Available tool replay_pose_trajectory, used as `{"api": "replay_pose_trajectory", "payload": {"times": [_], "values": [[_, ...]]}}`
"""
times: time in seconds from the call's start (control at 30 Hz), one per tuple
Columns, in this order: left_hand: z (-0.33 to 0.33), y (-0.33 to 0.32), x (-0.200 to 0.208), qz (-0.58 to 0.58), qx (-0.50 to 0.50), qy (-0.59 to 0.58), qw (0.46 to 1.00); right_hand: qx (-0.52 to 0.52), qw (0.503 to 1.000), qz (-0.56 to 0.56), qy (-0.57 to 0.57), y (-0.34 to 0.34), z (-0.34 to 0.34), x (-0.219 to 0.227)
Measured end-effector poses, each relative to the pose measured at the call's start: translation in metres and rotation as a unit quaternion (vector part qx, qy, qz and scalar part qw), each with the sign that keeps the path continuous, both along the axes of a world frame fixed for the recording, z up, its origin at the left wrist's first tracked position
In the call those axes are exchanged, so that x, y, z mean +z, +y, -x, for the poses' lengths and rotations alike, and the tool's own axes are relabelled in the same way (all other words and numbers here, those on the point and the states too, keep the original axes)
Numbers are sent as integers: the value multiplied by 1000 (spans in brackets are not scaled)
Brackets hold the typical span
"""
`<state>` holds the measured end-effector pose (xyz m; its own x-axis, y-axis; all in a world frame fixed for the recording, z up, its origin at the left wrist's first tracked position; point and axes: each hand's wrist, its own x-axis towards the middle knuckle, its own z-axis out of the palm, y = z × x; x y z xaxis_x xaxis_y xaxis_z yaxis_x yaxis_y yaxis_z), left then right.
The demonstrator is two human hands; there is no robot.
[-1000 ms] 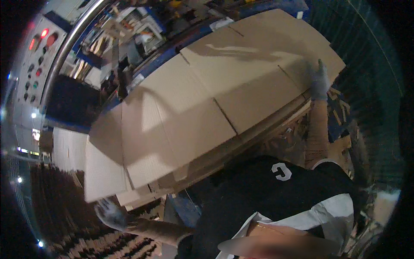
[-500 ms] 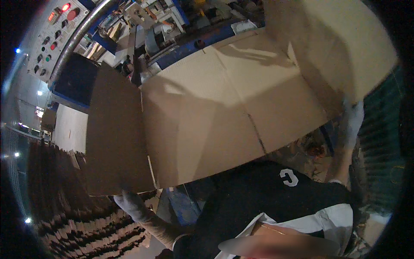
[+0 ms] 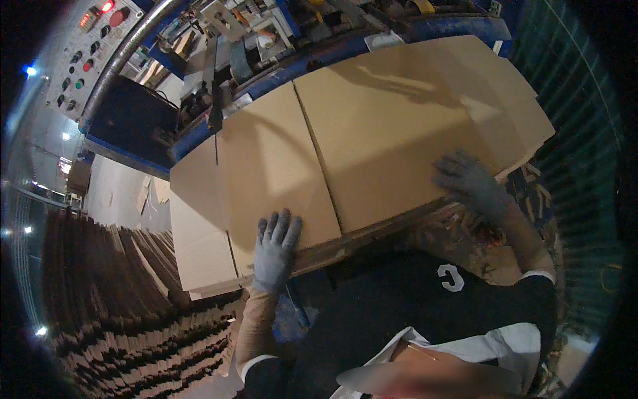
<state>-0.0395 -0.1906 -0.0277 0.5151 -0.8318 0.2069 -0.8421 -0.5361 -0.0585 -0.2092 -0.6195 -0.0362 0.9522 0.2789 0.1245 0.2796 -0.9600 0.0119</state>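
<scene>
In front of me a flat brown cardboard box blank [image 3: 392,133] lies across the machine's near side, its left and right panels spread flat. Dark slots cut it from its edges, and a dark line runs between its two middle panels. Beneath its near edge, more layers of cardboard show. My left hand [image 3: 274,249], in a grey glove, rests on the blank near its front left edge, fingers spread. On the right, my gloved right hand [image 3: 468,183] lies flat on the sheet near its front right edge, fingers apart. Neither hand grips anything.
A blue machine [image 3: 432,28] with metal parts stands behind the cardboard. At upper left hangs a control panel [image 3: 83,63] with buttons and knobs beside a metal pipe [image 3: 126,63]. Stacks of cardboard [image 3: 126,292] fill the lower left. Green corrugated sheeting [image 3: 571,179] borders the right; scraps lie below.
The raised side panels of the cardboard have come down flat. Both my hands have moved from its outer edges inward onto its top surface, fingers now spread.
</scene>
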Motion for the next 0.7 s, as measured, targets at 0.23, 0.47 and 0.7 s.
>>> {"api": "replay_pose_trajectory", "payload": {"times": [0.23,0.47,0.7], "values": [[-97,-16,-20,106,-20,-39,993,-16,994,-20,-107,-41,-87,-5],[-215,-76,-14,124,54,-72,988,-99,990,-52,-91,-65,-192,-3],[-209,-81,-14,168,340,-97,920,-179,972,-88,-123,-59,-182,-15]]}}
